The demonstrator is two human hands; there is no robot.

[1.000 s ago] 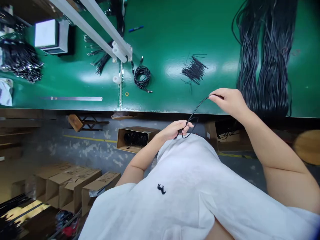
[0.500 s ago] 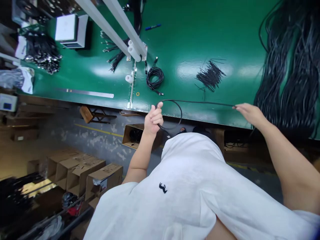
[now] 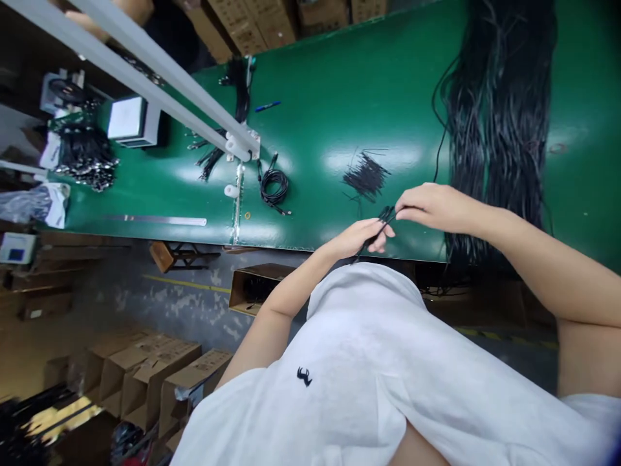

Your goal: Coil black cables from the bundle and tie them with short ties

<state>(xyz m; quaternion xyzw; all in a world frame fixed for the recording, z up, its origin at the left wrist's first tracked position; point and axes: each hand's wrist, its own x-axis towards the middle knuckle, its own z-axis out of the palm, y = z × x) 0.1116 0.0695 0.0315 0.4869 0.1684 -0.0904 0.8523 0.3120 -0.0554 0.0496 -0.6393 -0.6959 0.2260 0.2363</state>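
My left hand and my right hand meet just above my white shirt, at the near edge of the green table. Both are closed on a thin black cable, gathered into a tight bunch between them. A small heap of short black ties lies on the table just beyond my hands. A coiled black cable rests further left.
A large mass of long black cables drapes over the table at the right. White rails cross the upper left, beside a white box and a blue pen. Cardboard boxes stand on the floor at the lower left.
The cable was stretched wide between my hands half a second ago. My hands have come together and the cable is now bunched between them.
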